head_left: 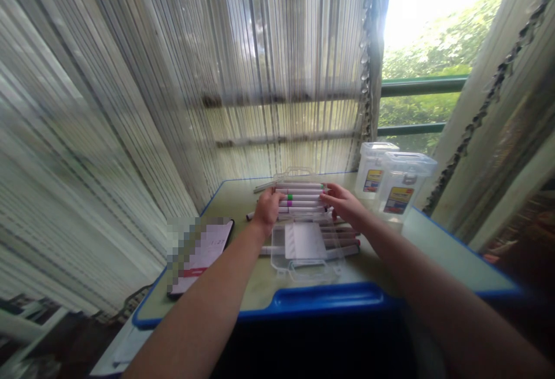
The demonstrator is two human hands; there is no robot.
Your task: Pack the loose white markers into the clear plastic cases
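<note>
Several white markers (303, 202) with coloured bands lie side by side across an open clear plastic case (281, 264) on the table. My left hand (267, 210) is closed around their left ends. At their right ends is my right hand (340, 203), its thumb and fingers closed on them. The lid half of the case lies flat toward me, with a white label (303, 240) on it. More markers (342, 242) show beside and through the lid, one with a red end. Just how many markers each hand grips is hidden.
Two clear plastic boxes (401, 185) with labels stand at the right back of the table. A phone (206, 255) lies at the left. The table (455, 257) has a raised blue edge. String curtains (281, 67) hang behind it, near green railings (422, 86).
</note>
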